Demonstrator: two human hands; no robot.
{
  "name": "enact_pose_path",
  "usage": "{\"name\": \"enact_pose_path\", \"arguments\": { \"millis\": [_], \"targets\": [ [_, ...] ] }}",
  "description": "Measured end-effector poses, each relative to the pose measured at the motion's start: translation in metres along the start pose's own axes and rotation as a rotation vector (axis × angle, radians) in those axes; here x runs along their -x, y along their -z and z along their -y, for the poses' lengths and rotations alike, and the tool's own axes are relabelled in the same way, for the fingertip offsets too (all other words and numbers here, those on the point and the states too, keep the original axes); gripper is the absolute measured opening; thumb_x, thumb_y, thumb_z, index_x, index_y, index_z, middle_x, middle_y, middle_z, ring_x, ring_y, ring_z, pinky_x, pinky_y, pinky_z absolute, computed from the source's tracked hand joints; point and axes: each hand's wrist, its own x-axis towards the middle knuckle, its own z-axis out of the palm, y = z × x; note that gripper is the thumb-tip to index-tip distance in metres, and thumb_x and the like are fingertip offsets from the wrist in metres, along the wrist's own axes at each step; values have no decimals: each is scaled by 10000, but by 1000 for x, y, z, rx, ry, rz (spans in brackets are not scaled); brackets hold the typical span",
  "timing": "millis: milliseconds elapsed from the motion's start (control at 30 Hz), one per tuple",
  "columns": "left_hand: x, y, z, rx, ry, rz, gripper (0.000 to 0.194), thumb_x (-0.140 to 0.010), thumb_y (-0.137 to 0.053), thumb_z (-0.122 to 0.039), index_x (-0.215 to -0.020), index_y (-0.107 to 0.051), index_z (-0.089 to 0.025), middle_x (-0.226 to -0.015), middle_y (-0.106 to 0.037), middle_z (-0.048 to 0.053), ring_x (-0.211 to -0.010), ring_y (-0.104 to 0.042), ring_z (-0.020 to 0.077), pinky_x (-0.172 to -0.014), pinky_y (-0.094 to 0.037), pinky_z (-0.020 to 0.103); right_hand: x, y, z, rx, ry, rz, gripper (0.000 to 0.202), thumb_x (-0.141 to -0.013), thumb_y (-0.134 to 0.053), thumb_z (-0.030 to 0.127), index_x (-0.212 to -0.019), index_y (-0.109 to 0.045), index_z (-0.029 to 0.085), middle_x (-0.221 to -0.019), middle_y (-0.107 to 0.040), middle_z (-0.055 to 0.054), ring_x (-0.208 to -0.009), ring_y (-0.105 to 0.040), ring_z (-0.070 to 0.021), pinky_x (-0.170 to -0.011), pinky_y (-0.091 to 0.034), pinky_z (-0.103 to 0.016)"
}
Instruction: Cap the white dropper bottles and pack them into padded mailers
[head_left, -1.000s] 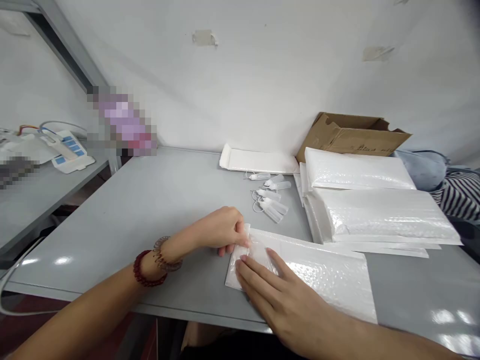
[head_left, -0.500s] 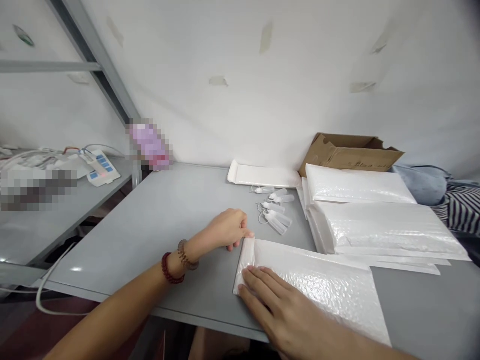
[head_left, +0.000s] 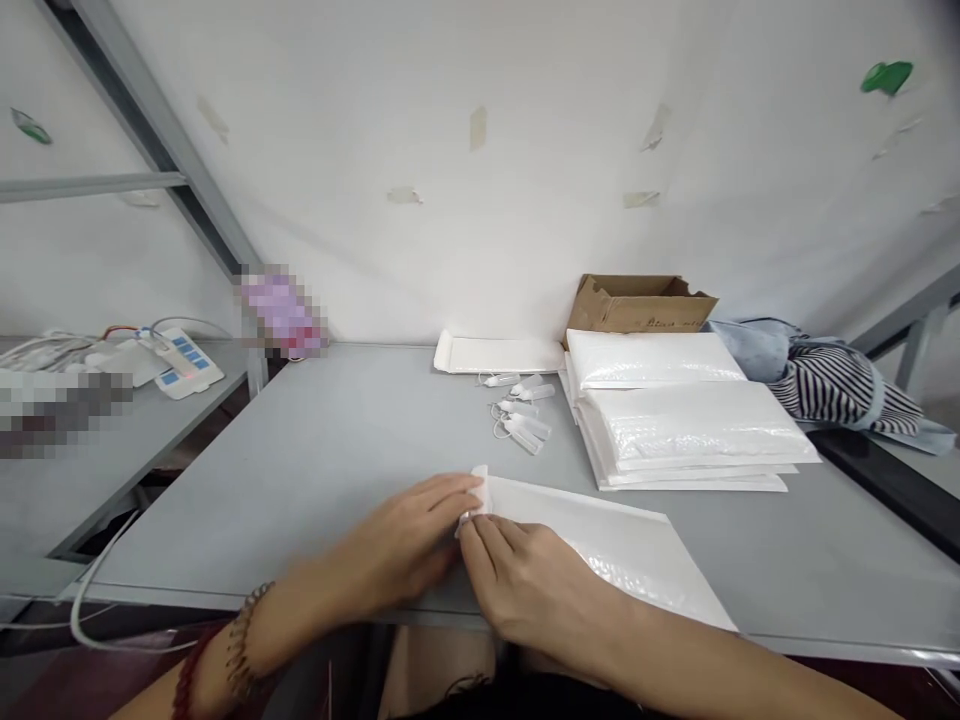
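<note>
A white bubble mailer [head_left: 622, 540] lies at a slant near the table's front edge, its folded flap end pointing left. My left hand [head_left: 412, 535] is at that end, fingers held together on the flap, with the thumb mostly hidden. Right beside it, my right hand [head_left: 532, 580] has its fingers curled and pinches the flap's near part. The two hands almost touch. Beyond them lie several small clear plastic squeeze bottles [head_left: 525, 430] with loop-tethered caps.
Stacked white bubble mailers [head_left: 697, 425] stand to the right, before an open cardboard box [head_left: 645, 305]. Another mailer [head_left: 499, 355] lies by the wall. Bundled striped cloth [head_left: 832, 385] sits far right. A power strip [head_left: 189, 362] and cables are on the left-hand table.
My left hand has come nearer and down onto the mailer's flap. My right hand has gone from lying flat to curled fingers at the flap. The view has turned to the right.
</note>
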Motion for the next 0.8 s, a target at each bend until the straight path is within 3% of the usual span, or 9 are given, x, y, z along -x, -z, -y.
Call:
{"name": "enact_pose_path", "arguments": {
  "millis": [100,200,300,367,433,500,567,667,800],
  "targets": [
    [-6,0,-19,111,-13,-104,178,-892,-411,-131,-972,-567,-161,-929,-671,93,-852,-615,182,-770,-505,282,4,30,-9,-81,9,-22,229,-769,-395,5,-775,-601,105,-655,-582,-83,-520,-528,-197,-396,-410,-307],
    [-29,5,-35,171,-28,-143,191,-903,-400,-133,-782,-542,-171,-676,-602,22,-603,-531,125,-593,-440,223,15,64,-24,-68,-31,-105,255,-795,-365,27,-764,-599,123,-607,-546,-63,-518,-510,-178,-455,-427,-301],
    [-72,4,-44,266,-57,-187,218,-898,-418,-163,-697,-503,-165,-621,-531,-2,-566,-453,108,-558,-379,219,29,87,-55,58,-128,-127,270,-849,-346,61,-796,-595,152,-652,-586,-71,-552,-535,-184,-477,-409,-299],
    [-110,-2,-47,409,-6,-255,312,-891,-436,-220,-583,-409,-173,-543,-438,-28,-516,-389,96,-507,-326,219,38,90,-87,110,-168,-106,279,-833,-349,37,-845,-602,152,-676,-603,-65,-564,-550,-185,-485,-398,-291],
    [-147,-12,-46,588,122,-272,367,-878,-496,-336,-563,-396,-176,-534,-429,-34,-510,-404,95,-485,-313,214,45,82,-124,147,-288,-31,301,-782,-344,2,-785,-595,167,-658,-612,-59,-554,-555,-194,-481,-379,-292],
    [-176,-23,-44,780,299,-212,367,-877,-498,-378,-577,-438,-175,-515,-475,-31,-463,-447,93,-462,-339,208,52,65,-159,67,-436,54,262,-771,-389,22,-790,-600,176,-686,-648,-60,-578,-583,-195,-475,-369,-273],
    [-194,-34,-41,836,412,-219,432,-904,-436,-383,-527,-433,-173,-473,-476,-24,-425,-457,91,-450,-345,208,59,45,-187,-2,-565,4,208,-803,-426,65,-791,-601,176,-711,-676,-63,-591,-610,-191,-502,-400,-266],
    [-199,-45,-39,820,451,-229,426,-890,-446,-308,-488,-458,-165,-460,-503,-8,-403,-447,91,-451,-346,218,67,20,-210,8,-597,-42,217,-828,-403,73,-783,-598,158,-687,-678,-77,-576,-616,-192,-500,-419,-266],
    [-191,-52,-40,800,462,-246,405,-840,-506,-265,-452,-450,-166,-424,-461,-30,-388,-389,78,-459,-328,221,69,1,-212,-28,-540,-92,214,-833,-422,77,-749,-587,186,-687,-681,-33,-622,-616,-176,-555,-451,-257]
  ]
}}
